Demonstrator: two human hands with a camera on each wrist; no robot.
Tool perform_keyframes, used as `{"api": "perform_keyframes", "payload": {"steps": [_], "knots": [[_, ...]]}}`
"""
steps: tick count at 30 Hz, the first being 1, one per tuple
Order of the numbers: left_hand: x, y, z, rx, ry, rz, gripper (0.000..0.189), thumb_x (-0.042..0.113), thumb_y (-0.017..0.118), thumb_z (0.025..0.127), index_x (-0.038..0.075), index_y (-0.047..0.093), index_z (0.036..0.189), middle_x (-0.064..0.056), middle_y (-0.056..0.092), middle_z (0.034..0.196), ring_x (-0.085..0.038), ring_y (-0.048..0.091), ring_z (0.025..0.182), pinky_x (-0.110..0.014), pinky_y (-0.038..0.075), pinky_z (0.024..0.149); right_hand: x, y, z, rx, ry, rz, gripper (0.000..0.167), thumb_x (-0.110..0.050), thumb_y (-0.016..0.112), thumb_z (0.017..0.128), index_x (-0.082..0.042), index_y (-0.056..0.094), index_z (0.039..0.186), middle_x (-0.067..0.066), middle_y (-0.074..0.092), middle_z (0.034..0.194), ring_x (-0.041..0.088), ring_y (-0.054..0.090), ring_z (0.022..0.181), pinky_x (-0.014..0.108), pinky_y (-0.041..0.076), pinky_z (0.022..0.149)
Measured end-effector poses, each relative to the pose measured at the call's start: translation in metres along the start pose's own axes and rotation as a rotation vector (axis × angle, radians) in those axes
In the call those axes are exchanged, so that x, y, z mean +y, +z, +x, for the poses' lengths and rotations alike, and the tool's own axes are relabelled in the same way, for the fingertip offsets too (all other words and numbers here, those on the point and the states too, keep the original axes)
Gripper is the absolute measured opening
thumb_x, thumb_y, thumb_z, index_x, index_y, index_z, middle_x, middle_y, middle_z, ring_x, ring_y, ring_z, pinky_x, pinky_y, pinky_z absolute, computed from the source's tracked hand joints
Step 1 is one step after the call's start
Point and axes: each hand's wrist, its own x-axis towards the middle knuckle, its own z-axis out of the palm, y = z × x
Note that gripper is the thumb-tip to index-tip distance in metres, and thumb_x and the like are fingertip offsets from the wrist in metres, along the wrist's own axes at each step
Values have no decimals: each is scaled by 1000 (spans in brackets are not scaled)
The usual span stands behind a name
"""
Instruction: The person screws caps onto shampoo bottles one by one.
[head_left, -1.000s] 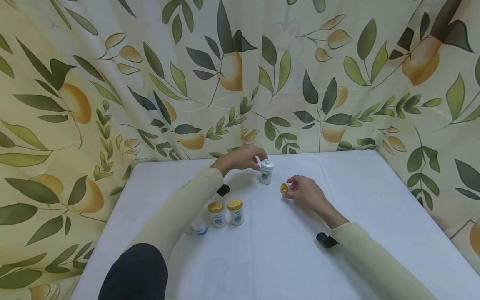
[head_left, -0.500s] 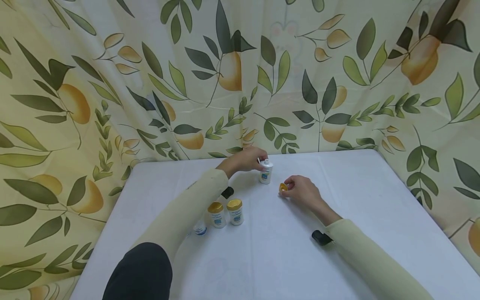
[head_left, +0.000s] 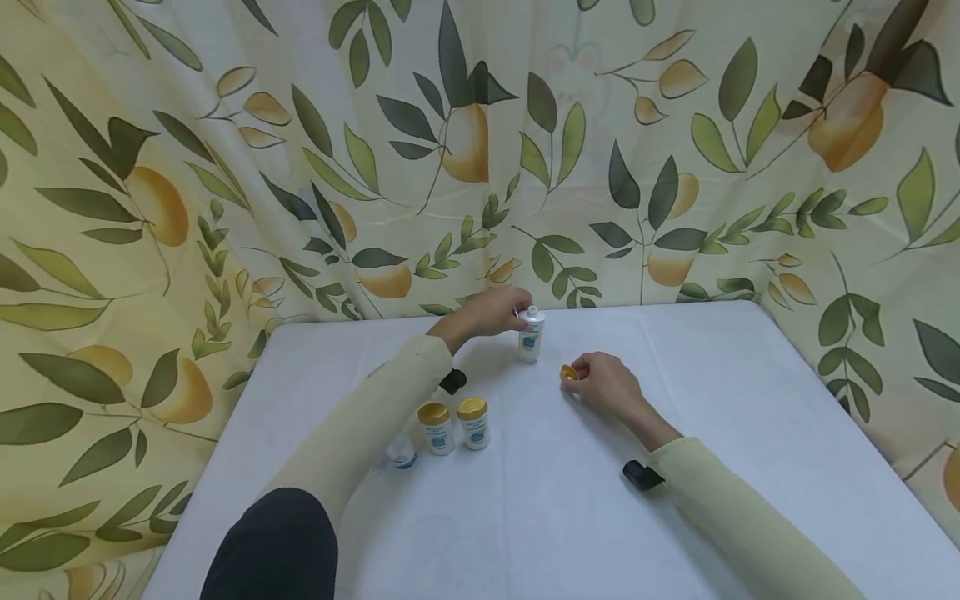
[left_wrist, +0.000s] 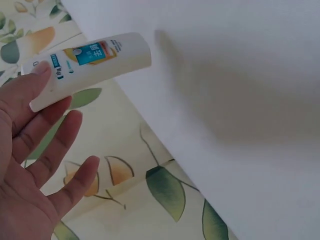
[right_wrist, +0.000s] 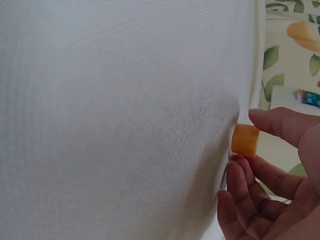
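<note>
Near the back edge of the table, my left hand (head_left: 489, 312) pinches a small white bottle (head_left: 530, 340) by its upper part. The bottle stands upright, with its narrow neck uncapped. Seen from the left wrist, the thumb lies on the labelled front of the bottle (left_wrist: 97, 57) and the other fingers (left_wrist: 75, 185) spread away from it. To the right, my right hand (head_left: 609, 385) holds an orange-yellow cap (head_left: 569, 372) between thumb and fingers, low over the cloth. In the right wrist view the cap (right_wrist: 245, 141) shows side-on, the lower fingers at the cloth.
Two white jars (head_left: 438, 435) with gold lids stand side by side nearer the front. Left of them, partly hidden by the left sleeve (head_left: 375, 400), is a small clear-and-white container (head_left: 402, 452) with a blue base. A leaf-patterned curtain (head_left: 570, 208) hangs behind the white table (head_left: 570, 517).
My left hand has closed its pinch on the white bottle and shifted it slightly up in the view. The right hand, with the cap, has moved slightly left.
</note>
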Motion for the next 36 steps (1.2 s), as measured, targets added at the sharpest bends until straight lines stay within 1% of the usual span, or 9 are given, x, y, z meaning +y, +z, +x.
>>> {"api": "perform_keyframes", "payload": {"steps": [3,9,12,16,18,24,30,36], "knots": [[1,-7,-6,30,-3,-31,24,20,71,98,6,65,117,-8,69,119,-19,65,107,-29,56,89,-1,1,2,-4,7,4,37,-28,79,88,-1,71,113,11,70,100,22,60,85,35,51,73],[-1,-22,-20,82,5,-74,24,20,71,98,5,65,116,-9,69,116,-20,66,105,-30,57,88,-2,1,2,-2,8,8,36,-27,78,89,-1,71,114,11,71,102,23,61,88,37,52,76],[-3,-28,-28,117,12,-93,24,20,72,97,5,66,115,-8,70,114,-20,66,103,-30,57,88,-4,0,1,2,1,8,36,-27,77,90,-1,71,114,12,71,103,24,61,89,38,53,77],[-6,-34,-39,160,19,-131,26,17,71,97,3,66,117,-8,70,113,-20,65,101,-29,57,88,-6,-1,-1,8,-17,7,36,-27,76,91,0,71,114,13,70,103,24,60,88,39,52,77],[-7,-37,-45,177,8,-151,26,17,70,97,3,66,118,-8,69,112,-20,65,102,-29,56,89,-7,-2,-2,11,-27,6,36,-27,76,90,0,71,113,13,71,102,25,61,88,39,52,77],[-10,-41,-60,234,-7,-210,26,19,69,98,4,63,119,-8,67,111,-20,63,101,-31,57,85,-7,-3,-5,12,-49,21,34,-27,74,91,-1,71,114,14,71,104,26,63,91,41,53,78],[-14,-41,-73,326,43,-299,21,16,68,98,4,64,115,-8,67,108,-22,62,100,-32,57,83,-8,-5,-5,8,-62,33,33,-25,73,92,-1,70,115,14,72,106,27,65,93,41,54,79],[-13,-40,-86,429,79,-386,23,17,68,97,4,64,116,-8,67,113,-22,63,102,-32,59,82,-12,-8,-7,12,-83,47,32,-23,74,92,-1,70,115,15,72,106,27,65,94,40,54,78]]}}
